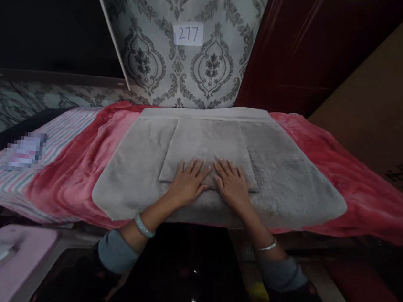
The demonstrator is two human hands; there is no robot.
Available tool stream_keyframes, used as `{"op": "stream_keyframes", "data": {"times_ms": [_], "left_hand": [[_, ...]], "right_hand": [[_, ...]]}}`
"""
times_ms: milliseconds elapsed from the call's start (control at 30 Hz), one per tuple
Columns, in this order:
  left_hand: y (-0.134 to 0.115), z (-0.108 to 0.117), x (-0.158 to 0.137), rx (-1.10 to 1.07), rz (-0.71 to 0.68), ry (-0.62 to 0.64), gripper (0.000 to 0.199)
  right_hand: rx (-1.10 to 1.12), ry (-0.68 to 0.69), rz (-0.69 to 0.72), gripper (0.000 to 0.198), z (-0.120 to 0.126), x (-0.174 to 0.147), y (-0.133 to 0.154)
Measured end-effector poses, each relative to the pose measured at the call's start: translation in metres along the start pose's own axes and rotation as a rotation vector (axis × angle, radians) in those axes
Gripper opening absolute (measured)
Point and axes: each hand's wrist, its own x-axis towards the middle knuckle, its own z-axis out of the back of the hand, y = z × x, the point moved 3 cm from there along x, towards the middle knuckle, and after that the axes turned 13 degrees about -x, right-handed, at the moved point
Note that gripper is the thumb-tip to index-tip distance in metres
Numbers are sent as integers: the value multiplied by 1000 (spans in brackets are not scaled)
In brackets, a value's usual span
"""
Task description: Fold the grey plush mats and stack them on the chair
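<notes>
The left hand [190, 181] and right hand [233, 183] rest flat, released, by the near edge of a folded grey cloth [206, 142]. It lies midway across a grey mat [292, 180], which extends beyond both its sides to a red blanket [355, 191].

A single view looks forward and down from the person's head, close above the work: the left hand [190, 182] and right hand [233, 185] mid-frame, a patterned wall [211, 73] facing it beyond.
</notes>
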Motion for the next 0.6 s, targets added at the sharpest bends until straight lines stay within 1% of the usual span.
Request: {"op": "stream_keyframes", "data": {"times_ms": [200, 367, 433, 500, 600], "left_hand": [[10, 2, -33, 42, 20, -76, 56], [23, 2, -69, 24, 66, -164, 55], [29, 7, -79, -20, 97, -183, 53], [31, 17, -80, -70, 135, -210, 49], [19, 35, -62, -120, 151, -261, 47]], "right_hand": [[-18, -128, -6, 53, -7, -34, -8], [44, -235, -27, 53, -15, -70, -10], [106, -231, -24, 52, -9, -79, -15], [182, -219, -47, 50, 5, -78, -20], [245, -245, -98, 50, 30, -59, -23]]}}
